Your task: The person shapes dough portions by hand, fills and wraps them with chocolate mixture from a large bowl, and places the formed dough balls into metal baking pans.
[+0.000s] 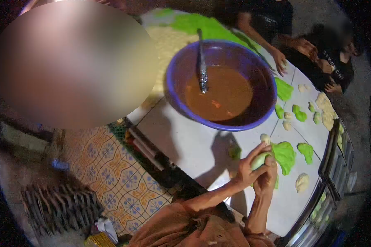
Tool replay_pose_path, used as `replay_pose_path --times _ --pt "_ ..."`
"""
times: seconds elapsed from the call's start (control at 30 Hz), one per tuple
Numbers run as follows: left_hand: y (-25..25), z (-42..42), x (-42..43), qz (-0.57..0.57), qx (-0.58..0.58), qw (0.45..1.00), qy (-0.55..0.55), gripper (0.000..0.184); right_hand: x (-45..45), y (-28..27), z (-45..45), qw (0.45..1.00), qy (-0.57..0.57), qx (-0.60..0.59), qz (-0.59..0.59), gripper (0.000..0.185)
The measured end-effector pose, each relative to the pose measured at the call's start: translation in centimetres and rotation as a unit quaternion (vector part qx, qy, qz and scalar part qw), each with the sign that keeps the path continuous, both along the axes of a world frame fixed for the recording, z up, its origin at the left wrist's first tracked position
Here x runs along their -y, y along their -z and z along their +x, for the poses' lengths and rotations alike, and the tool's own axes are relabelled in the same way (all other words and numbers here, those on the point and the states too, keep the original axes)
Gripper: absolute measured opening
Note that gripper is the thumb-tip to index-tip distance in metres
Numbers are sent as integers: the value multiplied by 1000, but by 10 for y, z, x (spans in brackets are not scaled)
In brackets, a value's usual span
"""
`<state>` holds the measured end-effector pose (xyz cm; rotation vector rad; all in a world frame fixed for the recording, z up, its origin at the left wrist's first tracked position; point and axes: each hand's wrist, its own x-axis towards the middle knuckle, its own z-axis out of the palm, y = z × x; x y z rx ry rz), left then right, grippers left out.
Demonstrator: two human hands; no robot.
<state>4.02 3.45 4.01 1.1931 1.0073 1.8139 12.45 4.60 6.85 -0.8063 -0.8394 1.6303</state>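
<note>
Above the white tiled table [189,164], my left hand [248,172] and my right hand [268,175] are cupped together around a pale green dough ball [259,160]. The fingers of both wrap round it, hiding part of it. Just beyond my fingertips lies a small cream dough piece [265,138]. To the right of my hands spreads a flat bright green dough sheet [284,156], with a smaller green dough piece [305,152] past it. A cream dough lump [302,182] rests nearer the table's right edge.
A large purple basin [173,96] of brown liquid stands beyond my hands, a long-handled utensil [201,61] leaning in it. Black-framed trays [332,156] line the right edge. Across the table, another person's hand [280,61] touches the surface. Stacked dark slats [62,206] lie lower left.
</note>
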Motion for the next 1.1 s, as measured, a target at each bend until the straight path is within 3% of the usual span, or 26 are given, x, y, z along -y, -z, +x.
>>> replay_pose_path --times 0.07,0.1,0.13,0.17,0.2,0.23,0.27,0.3,0.33,0.4,0.43,0.5,0.6,0.7,0.83,0.93,1.0,1.03,1.07,1.1 --pt "13 -10 -7 -18 -17 999 -39 65 -13 0 -17 995 -20 -59 -73 35" --pt "19 -15 -10 -28 -25 998 -58 66 -24 -6 -26 996 -51 -14 -78 39" --pt "39 -13 -7 -89 78 993 -9 63 -30 -20 -39 994 -95 -12 -44 40" --pt "41 -17 -3 -102 152 983 27 59 -46 -27 -45 989 -132 52 -29 37" --pt "45 -26 5 -138 157 977 34 55 -62 -31 -57 986 -145 81 -6 36" --pt "48 -35 13 -174 163 970 41 50 -82 -34 -68 972 -144 183 -1 37" --pt "53 -45 11 -141 204 967 64 45 -100 -40 -81 962 -154 222 29 25" --pt "61 -57 14 -151 154 974 69 42 -124 -31 -89 935 -187 278 117 21" --pt "67 -71 20 -159 104 979 74 39 -138 -39 -104 905 -237 339 102 22" --pt "62 -97 30 -244 31 965 89 36 -164 -17 -125 866 -344 315 181 23" --pt "68 -104 33 -244 54 964 91 34 -182 7 -133 795 -363 398 279 23" --pt "78 -118 38 -247 50 965 78 31 -204 41 -145 603 -378 536 453 24" --pt "79 -133 46 -261 63 962 55 30 -198 33 -148 439 -474 645 408 28" --pt "79 -139 48 -250 39 966 42 29 -206 38 -148 394 -514 653 392 30" --pt "78 -136 47 -242 67 967 46 28 -206 38 -148 397 -508 656 392 28" --pt "87 -132 49 -243 58 967 56 28 -210 65 -134 620 -491 544 279 21" --pt "78 -132 49 -228 65 970 59 28 -222 69 -143 685 -505 477 219 23" --pt "73 -132 47 -227 71 970 58 29 -196 11 -146 749 -462 420 221 25" --pt "68 -131 45 -226 78 969 56 29 -183 -11 -143 824 -451 337 66 23" --pt "62 -131 42 -226 86 969 54 30 -177 -23 -139 862 -411 293 44 23"
